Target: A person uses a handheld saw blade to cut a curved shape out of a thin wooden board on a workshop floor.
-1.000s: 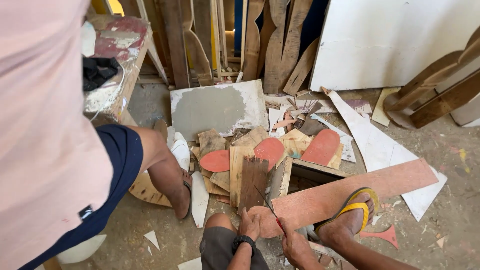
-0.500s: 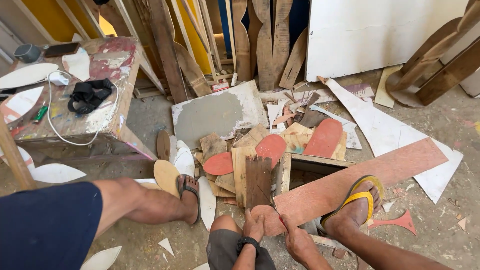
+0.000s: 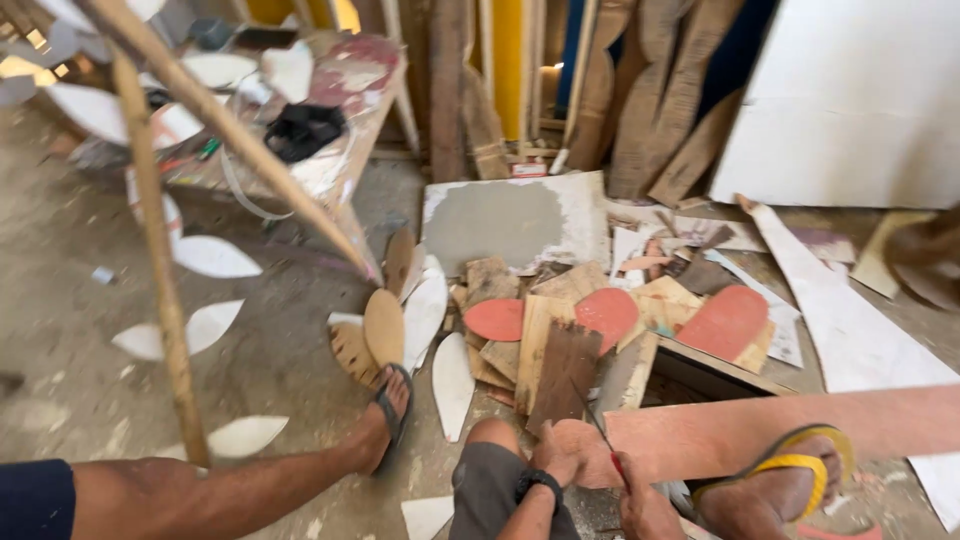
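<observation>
Pressing down at the bottom centre of the frame, the left hand (image 3: 560, 455) lies fingers closed on the rounded end of a long reddish board (image 3: 780, 435), which runs to the right edge. The right hand (image 3: 640, 500) just beside it pinches a thin red-handled tool (image 3: 603, 436) (its tip meets the board). A yellow sandal (image 3: 800, 465) rests on the board at lower right. Wood scraps (image 3: 560, 350) pile behind on the floor (image 3: 80, 380).

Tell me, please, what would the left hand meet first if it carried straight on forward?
Probably the dark wooden offcut just beyond the left hand; depth is hard to judge.
</observation>
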